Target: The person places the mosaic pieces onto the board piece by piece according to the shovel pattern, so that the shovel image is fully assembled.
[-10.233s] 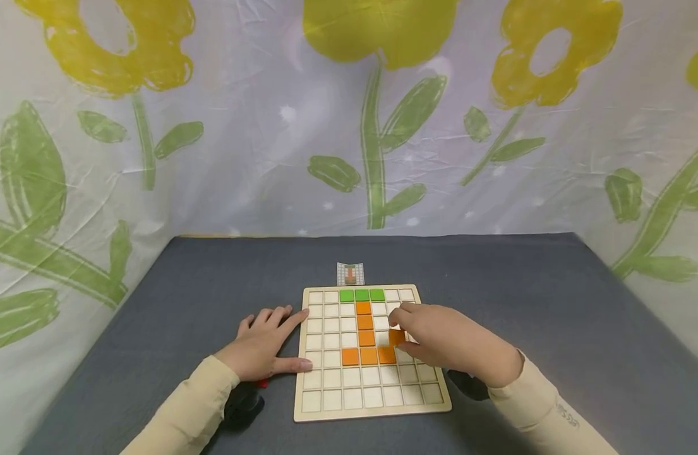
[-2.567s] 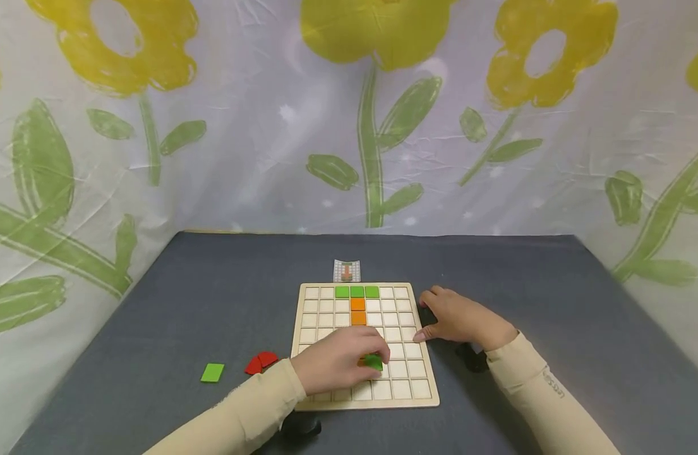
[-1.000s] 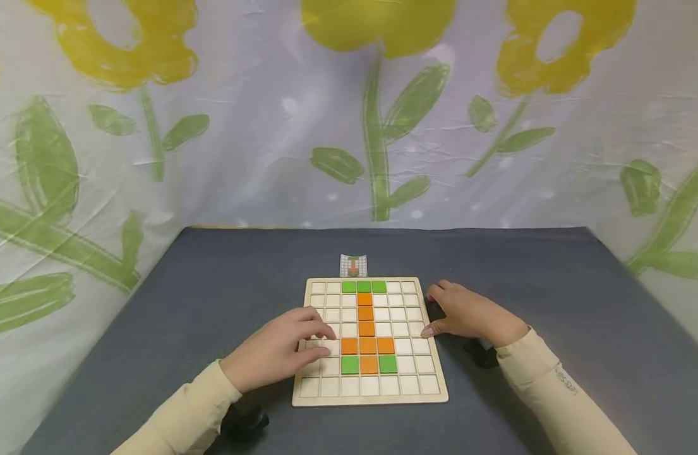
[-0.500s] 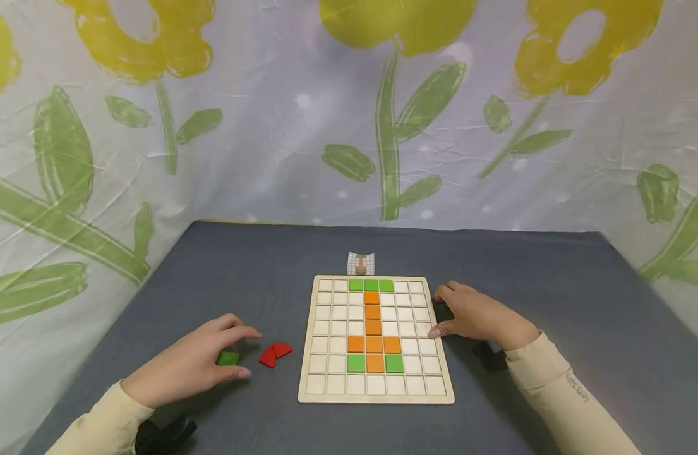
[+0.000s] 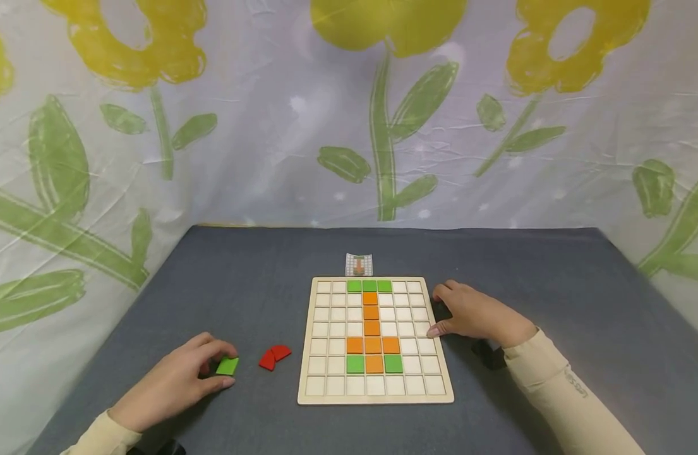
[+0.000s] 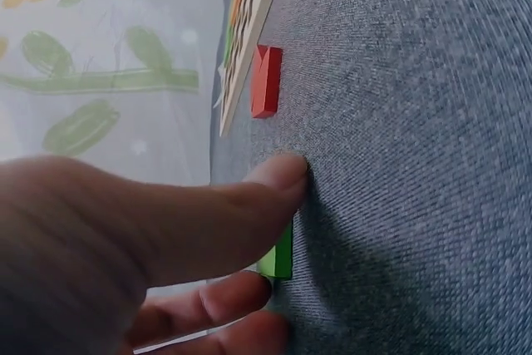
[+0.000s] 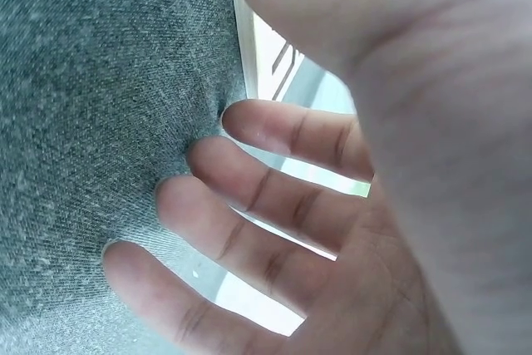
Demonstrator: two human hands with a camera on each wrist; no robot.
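Observation:
My left hand (image 5: 175,378) is low over the table at the left, thumb and fingers on either side of a loose green square tile (image 5: 227,366). The tile lies on the cloth. In the left wrist view the thumb partly covers the green tile (image 6: 283,255), and fingertips are close to its end. My right hand (image 5: 478,315) rests at the right side of a wooden grid board (image 5: 375,399), thumb at its edge and fingertips on the cloth. Orange tiles (image 5: 373,345) form a cross on the board, with green tiles (image 5: 369,286) above and beside its foot.
Two red rounded wedge pieces (image 5: 275,356) lie between my left hand and the board. A small pattern card (image 5: 359,265) stands behind the board's far edge. Dark cloth covers the table (image 5: 258,272); a flower-printed curtain (image 5: 269,126) encloses its back and sides.
Earlier my right hand held an orange tile; later my left hand put a green tile on the board. My left hand has since moved left to the loose green tile. My right hand stays beside the board.

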